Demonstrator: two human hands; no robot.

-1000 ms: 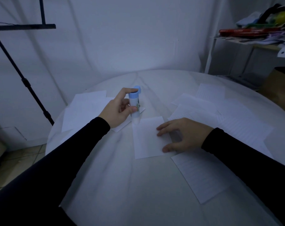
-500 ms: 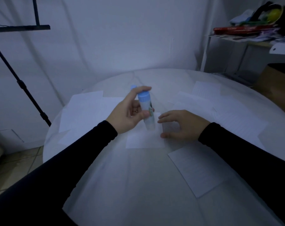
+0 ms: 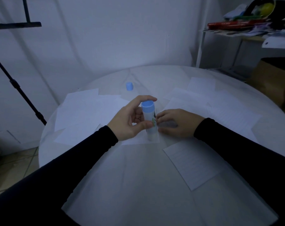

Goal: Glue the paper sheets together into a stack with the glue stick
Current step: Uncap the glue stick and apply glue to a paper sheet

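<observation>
Upright, glue stick (image 3: 150, 121) between hands

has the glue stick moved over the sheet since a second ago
Yes. The glue stick in the left hand went from the small sheet's far left corner toward its near right edge, closer to the right hand pinning it.
</observation>
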